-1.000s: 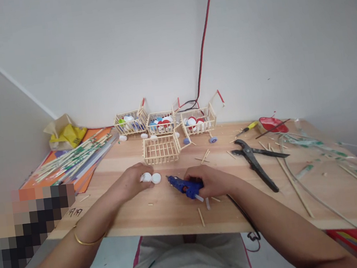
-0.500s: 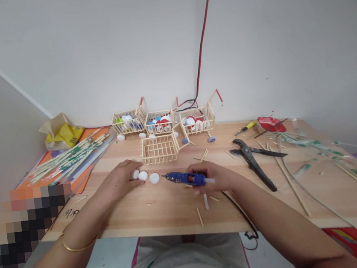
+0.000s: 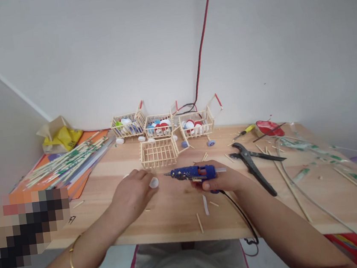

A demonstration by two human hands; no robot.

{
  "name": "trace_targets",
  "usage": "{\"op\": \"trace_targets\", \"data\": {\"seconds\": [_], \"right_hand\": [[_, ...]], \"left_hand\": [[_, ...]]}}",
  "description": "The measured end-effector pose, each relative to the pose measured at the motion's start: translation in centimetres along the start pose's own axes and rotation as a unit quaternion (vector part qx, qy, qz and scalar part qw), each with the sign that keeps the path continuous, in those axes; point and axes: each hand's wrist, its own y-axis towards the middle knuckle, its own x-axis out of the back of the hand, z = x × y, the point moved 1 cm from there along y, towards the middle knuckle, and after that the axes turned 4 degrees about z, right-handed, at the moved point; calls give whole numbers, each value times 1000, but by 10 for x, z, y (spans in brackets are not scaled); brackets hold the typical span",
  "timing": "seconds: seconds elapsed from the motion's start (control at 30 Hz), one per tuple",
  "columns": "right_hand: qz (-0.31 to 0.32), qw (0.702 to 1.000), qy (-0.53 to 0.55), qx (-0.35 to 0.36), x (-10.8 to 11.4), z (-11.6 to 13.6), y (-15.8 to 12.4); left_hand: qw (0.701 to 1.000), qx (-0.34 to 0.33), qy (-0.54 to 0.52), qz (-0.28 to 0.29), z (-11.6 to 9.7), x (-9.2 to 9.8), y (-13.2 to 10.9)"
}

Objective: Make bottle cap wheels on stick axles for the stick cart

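Nearest the table [image 3: 163,226] edge, a loose stick [image 3: 200,222] lies just this side of the right hand's grip, and a black cord [image 3: 241,218] trails from under that hand off the edge. Right hand [image 3: 224,180] now: fingers wrapped tight round the blue glue gun [image 3: 196,173], held level above the wood, nozzle aimed straight across at the other hand. Left hand [image 3: 133,194] lies low on the table, fingers curled, fingertips on a white cap [image 3: 153,182] just short of the nozzle; pinching or only pressing, I cannot tell. Beyond the nozzle sits an empty stick basket [image 3: 158,152]. Out past the right hand's knuckles, black pliers [image 3: 253,163]. Farthest back, three little carts [image 3: 161,125] loaded with caps line the wall, where a red-and-black cable [image 3: 201,47] climbs.
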Motion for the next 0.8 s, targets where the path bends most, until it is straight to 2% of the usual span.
{"op": "trace_targets", "data": {"seconds": [0.17,0.27,0.4,0.53,0.67,0.8], "right_hand": [[4,999,39,11,4,-5,-2],[-4,999,37,15,5,-3,-3],[-20,999,8,39,4,2,-6],[-82,988,26,124,3,1,-9],[-119,974,50,186,2,-2,-10],[-124,979,25,158,0,-2,-10]], "left_hand": [[998,-15,49,23,-5,-6,10],[999,-11,29,22,-8,-8,12],[991,-44,-121,-18,-21,-4,15],[946,-99,-301,-64,-38,0,22],[905,-146,-385,-109,-47,-8,28],[884,-96,-450,-89,-41,-25,33]]}}
